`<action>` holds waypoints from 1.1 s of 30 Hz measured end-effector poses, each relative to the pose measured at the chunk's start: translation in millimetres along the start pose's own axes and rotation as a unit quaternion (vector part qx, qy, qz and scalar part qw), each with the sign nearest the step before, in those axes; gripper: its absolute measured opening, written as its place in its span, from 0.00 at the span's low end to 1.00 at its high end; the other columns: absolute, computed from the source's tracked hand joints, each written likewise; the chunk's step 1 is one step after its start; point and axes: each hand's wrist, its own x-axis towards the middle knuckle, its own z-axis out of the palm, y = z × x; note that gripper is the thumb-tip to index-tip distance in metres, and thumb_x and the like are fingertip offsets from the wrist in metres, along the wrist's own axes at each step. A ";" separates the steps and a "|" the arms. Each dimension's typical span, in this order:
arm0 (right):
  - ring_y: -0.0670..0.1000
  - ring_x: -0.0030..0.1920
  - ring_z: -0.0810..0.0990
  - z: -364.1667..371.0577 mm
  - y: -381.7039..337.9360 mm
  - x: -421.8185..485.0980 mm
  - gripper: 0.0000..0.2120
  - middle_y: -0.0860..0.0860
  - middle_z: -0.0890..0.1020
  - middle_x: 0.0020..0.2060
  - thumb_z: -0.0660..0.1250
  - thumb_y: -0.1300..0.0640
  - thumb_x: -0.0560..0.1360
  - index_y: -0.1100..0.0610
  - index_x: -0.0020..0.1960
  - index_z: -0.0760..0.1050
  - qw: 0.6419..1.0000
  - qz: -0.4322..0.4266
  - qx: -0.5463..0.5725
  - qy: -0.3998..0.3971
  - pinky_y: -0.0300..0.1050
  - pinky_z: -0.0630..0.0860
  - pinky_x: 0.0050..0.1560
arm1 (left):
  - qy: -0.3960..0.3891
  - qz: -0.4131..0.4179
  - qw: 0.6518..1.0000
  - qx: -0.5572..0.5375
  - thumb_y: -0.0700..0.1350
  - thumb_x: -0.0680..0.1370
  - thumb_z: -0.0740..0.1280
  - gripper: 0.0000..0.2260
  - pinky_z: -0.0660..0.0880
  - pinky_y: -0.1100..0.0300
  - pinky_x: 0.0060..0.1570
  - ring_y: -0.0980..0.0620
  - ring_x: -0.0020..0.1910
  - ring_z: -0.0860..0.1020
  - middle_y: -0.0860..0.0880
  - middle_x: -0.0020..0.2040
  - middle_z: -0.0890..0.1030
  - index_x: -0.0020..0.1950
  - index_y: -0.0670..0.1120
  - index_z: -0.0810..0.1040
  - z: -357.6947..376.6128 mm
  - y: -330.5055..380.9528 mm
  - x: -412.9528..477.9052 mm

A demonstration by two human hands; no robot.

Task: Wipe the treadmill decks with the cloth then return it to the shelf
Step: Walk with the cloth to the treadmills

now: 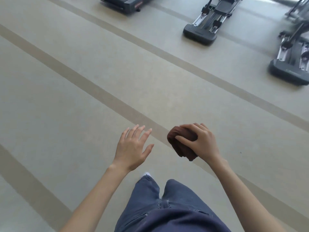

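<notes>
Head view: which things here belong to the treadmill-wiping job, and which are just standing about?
Part of the job:
- brown cloth, bunched in the right hand
- left hand, open and empty
- treadmill, top left edge

Just standing about:
- elliptical trainer, top middle
- second elliptical trainer, right edge
- striped floor

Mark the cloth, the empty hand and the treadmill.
cloth [183, 150], head view, on the lower part of the bunched brown fabric.
left hand [132, 149], head view, on the back of the open hand.
treadmill [128, 5], head view, on its dark end at the top edge.
</notes>
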 end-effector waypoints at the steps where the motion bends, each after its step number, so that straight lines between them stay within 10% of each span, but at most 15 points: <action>1: 0.45 0.48 0.73 3.0 -3.8 7.5 0.17 0.38 0.80 0.45 0.66 0.36 0.66 0.41 0.52 0.78 1.000 0.000 -0.005 0.004 0.45 0.73 0.46 | -0.002 0.007 1.000 0.001 0.58 0.77 0.52 0.24 0.62 0.46 0.68 0.45 0.69 0.67 0.46 0.68 0.72 0.70 0.49 0.69 -3.0 -7.7 9.3; 33: 0.44 0.45 0.70 0.0 26.0 432.7 0.14 0.40 0.78 0.41 0.70 0.39 0.67 0.44 0.49 0.78 0.995 0.001 -0.089 0.042 0.40 0.65 0.40 | -0.002 0.037 0.999 0.006 0.58 0.76 0.50 0.25 0.64 0.45 0.66 0.44 0.66 0.70 0.45 0.65 0.75 0.67 0.49 0.72 -64.3 -124.2 412.7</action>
